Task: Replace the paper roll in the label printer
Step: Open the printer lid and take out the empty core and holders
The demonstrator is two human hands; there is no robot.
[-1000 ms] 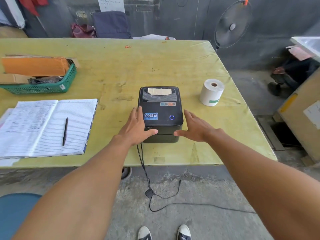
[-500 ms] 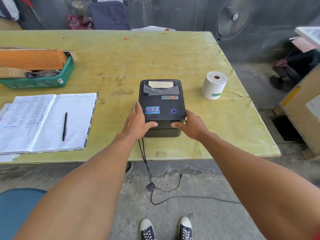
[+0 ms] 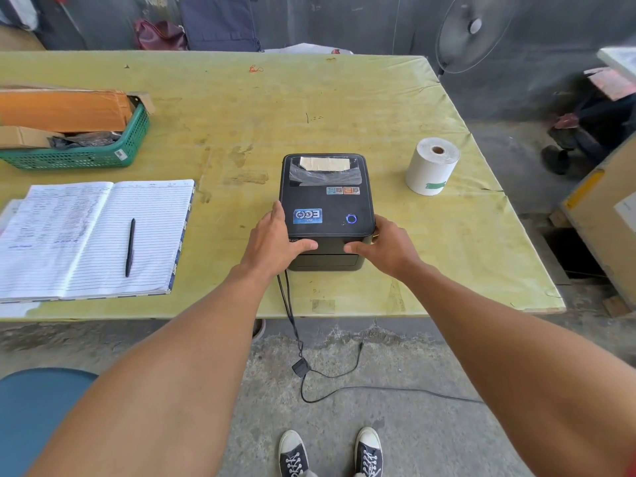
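Note:
The black label printer (image 3: 327,197) sits near the front edge of the yellow-green table (image 3: 309,98), lid down, a blue ring light lit on top. My left hand (image 3: 275,242) grips its left front corner, thumb across the front edge. My right hand (image 3: 385,246) grips the right front corner the same way. A full white paper roll (image 3: 432,166) stands upright on the table, to the right of the printer and apart from it.
An open lined notebook (image 3: 93,235) with a black pen (image 3: 130,247) lies at the left. Behind it is a green basket (image 3: 86,153) with cardboard packages. The printer's cable (image 3: 299,359) drops over the table edge to the floor. A fan (image 3: 471,32) stands beyond the far right corner.
Both hands closed in from beside the printer onto its front corners. My right hand moved left until its thumb and fingers touched the printer.

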